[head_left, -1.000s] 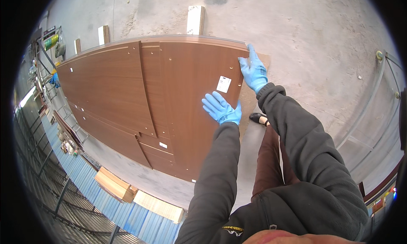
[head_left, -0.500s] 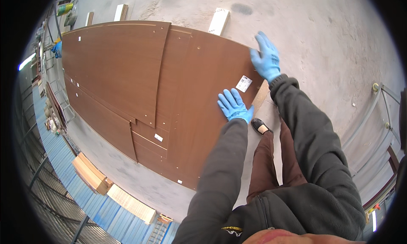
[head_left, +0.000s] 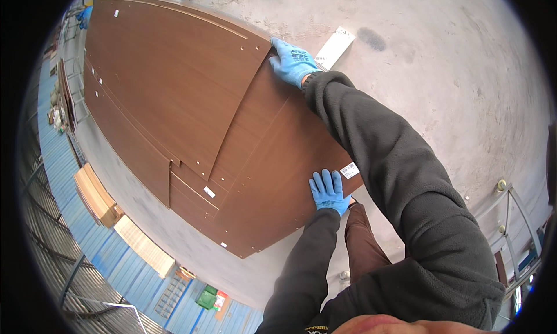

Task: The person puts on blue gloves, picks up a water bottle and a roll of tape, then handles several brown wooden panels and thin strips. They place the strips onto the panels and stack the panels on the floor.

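Large brown panels lie stacked in front of me. At the far right corner of the upper brown panel (head_left: 174, 73), my right hand (head_left: 292, 61) in a blue glove is closed on the panel's edge, thumb near the side and fingers at the corner. My left hand (head_left: 329, 193), also gloved in blue, rests flat with fingers spread on the lower brown panel (head_left: 270, 160), near its near end. Beside the left hand is a white label (head_left: 350, 170) on that panel. The upper panel sits offset, leaving the near part of the lower one uncovered.
A white block (head_left: 335, 47) sticks out from beneath the stack's far side. Stacked wooden boards (head_left: 94, 196) and pale planks (head_left: 143, 244) lie on the blue slatted surface (head_left: 130, 279) at left. A grey metal frame (head_left: 507, 218) stands on the right.
My right hand has moved left and away from me, from the lower panel's near corner to the upper panel's corner. The left hand stays flat on the lower panel. My view has shifted.
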`<state>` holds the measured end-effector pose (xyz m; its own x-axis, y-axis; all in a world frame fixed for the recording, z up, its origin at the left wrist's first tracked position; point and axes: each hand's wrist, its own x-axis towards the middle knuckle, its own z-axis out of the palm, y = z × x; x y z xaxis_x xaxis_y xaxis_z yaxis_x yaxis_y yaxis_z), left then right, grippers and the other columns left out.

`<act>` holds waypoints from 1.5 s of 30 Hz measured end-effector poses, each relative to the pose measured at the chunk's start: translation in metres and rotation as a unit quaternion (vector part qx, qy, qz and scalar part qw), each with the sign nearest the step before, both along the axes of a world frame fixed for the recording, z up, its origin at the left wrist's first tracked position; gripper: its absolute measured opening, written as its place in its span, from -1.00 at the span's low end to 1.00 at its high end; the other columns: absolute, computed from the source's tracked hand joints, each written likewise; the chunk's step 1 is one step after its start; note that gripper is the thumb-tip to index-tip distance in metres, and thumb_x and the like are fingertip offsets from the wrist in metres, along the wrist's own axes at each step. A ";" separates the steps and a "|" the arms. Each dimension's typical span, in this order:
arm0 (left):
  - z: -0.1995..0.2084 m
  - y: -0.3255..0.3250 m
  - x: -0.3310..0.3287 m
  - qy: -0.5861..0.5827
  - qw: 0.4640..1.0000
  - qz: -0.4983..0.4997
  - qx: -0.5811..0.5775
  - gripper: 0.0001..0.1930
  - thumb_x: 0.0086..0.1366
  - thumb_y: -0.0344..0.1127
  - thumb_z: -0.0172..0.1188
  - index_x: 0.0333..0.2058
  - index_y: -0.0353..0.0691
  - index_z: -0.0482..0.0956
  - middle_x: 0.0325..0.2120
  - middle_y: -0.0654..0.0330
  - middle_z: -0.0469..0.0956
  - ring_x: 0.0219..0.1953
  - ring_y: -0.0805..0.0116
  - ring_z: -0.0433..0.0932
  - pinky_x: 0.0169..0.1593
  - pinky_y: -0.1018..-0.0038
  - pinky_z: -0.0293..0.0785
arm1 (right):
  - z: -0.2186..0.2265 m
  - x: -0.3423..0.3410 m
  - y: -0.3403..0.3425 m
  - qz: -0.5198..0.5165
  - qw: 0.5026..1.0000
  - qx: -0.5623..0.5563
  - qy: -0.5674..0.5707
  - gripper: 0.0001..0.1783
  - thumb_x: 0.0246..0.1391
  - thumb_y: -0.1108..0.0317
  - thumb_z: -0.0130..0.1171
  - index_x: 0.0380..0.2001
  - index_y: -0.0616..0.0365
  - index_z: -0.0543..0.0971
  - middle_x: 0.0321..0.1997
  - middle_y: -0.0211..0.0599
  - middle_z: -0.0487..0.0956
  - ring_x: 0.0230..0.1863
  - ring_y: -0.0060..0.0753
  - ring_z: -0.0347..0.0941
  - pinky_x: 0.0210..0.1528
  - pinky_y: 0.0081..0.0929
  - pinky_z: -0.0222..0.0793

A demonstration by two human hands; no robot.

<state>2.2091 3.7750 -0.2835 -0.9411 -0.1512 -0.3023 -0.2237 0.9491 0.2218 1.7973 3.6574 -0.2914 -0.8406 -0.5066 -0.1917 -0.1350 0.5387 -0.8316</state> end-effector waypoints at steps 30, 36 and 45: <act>0.009 0.002 -0.005 -0.069 0.998 -0.015 0.006 0.21 0.04 0.17 0.51 0.50 -0.26 0.02 0.45 -0.39 0.05 0.44 -0.73 -0.01 0.44 -0.54 -0.15 | -0.005 -0.005 0.003 0.056 0.996 0.043 0.058 -0.54 0.36 0.26 0.09 0.26 0.20 0.46 0.29 -0.01 0.55 0.27 0.04 0.51 0.29 -0.11 0.43; 0.009 0.001 -0.004 -0.044 0.999 -0.023 -0.007 0.23 0.00 0.13 0.54 0.49 -0.28 0.01 0.44 -0.40 0.06 0.43 -0.74 0.01 0.41 -0.56 -0.08 | -0.013 -0.002 -0.001 0.024 0.995 0.023 0.090 -0.66 0.36 0.29 0.03 0.13 0.10 0.53 0.12 -0.17 0.60 0.17 -0.09 0.55 0.17 -0.08 0.45; 0.012 0.002 -0.006 -0.059 0.998 -0.010 -0.007 0.24 -0.02 0.08 0.55 0.50 -0.21 -0.02 0.46 -0.30 0.02 0.45 -0.67 0.01 0.43 -0.54 -0.09 | -0.005 -0.008 0.009 0.015 0.999 -0.017 -0.022 -0.58 0.33 0.28 0.10 0.20 0.16 0.51 0.19 -0.13 0.61 0.20 0.01 0.56 0.26 -0.13 0.44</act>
<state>2.2029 3.7767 -0.2713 -0.9024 -0.1376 -0.4083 -0.2281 0.9566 0.1816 1.7892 3.6661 -0.2961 -0.8157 -0.5388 -0.2105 -0.1140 0.5065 -0.8546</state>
